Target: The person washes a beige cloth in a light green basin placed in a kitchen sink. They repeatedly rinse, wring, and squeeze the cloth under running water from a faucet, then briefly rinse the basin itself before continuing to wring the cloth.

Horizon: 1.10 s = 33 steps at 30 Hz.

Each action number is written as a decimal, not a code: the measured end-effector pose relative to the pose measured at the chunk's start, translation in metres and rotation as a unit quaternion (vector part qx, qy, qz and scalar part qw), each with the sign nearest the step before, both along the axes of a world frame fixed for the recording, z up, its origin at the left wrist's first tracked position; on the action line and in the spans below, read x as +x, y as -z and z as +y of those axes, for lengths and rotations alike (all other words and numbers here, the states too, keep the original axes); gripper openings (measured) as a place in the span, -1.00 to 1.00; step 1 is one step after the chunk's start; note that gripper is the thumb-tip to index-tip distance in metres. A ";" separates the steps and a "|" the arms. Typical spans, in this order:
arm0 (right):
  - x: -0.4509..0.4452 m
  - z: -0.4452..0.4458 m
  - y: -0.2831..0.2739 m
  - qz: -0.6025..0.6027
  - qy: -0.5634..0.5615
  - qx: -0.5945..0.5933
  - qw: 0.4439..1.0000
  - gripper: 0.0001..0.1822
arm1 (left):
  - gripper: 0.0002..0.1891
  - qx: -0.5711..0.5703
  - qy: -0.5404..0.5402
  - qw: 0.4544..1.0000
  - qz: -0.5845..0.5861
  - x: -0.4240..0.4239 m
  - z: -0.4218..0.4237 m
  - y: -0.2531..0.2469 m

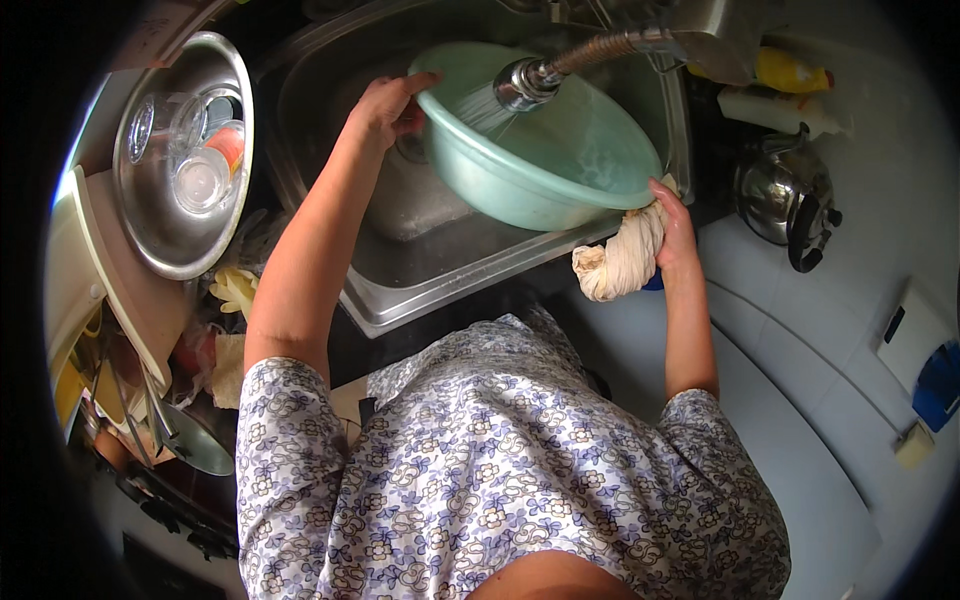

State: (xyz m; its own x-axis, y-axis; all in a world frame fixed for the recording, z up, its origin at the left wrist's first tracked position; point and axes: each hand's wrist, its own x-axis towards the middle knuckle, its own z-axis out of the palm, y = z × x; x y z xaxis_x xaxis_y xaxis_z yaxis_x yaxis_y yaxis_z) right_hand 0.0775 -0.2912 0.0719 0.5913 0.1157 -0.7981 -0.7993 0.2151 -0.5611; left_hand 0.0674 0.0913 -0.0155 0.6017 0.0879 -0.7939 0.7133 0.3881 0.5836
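Observation:
A pale green basin (pixel 510 187) is held tilted over the stainless steel sink (pixel 390 247). My left hand (pixel 386 109) grips its rim on the left side. At the opposite rim, my right hand (pixel 673 225) holds the edge along with a twisted cream cloth (pixel 622 255), which hangs outside the basin. Water sprays from the chrome faucet head (pixel 521 86) into the basin, and some wet suds or ripples show on its inner wall. The faucet's flexible hose (pixel 592 52) crosses above the basin.
To the left, a steel bowl (pixel 150 217) holds clear containers. Near it lie a yellow rubber glove (pixel 234 291) and a rack with utensils (pixel 127 390). On the right are a steel kettle (pixel 772 187), a white bottle (pixel 772 109) and a yellow bottle (pixel 791 70).

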 end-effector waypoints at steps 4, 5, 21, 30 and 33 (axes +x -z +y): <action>0.001 0.015 0.003 0.039 -0.041 0.003 0.998 -0.72 | -0.71 0.092 -0.041 0.995 -0.022 -0.027 -0.001 -0.009; 0.001 0.020 0.005 0.049 -0.046 0.009 0.998 -0.72 | -0.72 0.048 -0.098 0.991 -0.075 -0.046 -0.002 -0.020; -0.038 0.045 0.030 0.069 -0.127 -0.068 0.987 -0.79 | -0.58 -0.056 -0.189 0.980 -0.001 -0.170 -0.087 -0.065; -0.033 0.068 0.036 0.006 -0.163 -0.099 0.982 -0.76 | -0.65 0.069 -0.199 0.976 0.054 -0.153 0.004 -0.016; -0.020 0.054 0.038 0.026 -0.166 -0.075 0.983 -0.82 | -0.77 0.056 -0.230 0.971 0.027 -0.131 0.037 0.011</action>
State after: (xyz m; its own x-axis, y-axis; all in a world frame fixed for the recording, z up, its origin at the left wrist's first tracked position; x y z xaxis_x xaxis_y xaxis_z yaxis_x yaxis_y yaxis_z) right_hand 0.0577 -0.2368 0.0344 0.4981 0.1743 -0.8494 -0.8402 -0.1452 -0.5224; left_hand -0.0640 0.1281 -0.0270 0.4364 0.4258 -0.7927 0.5101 0.6087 0.6077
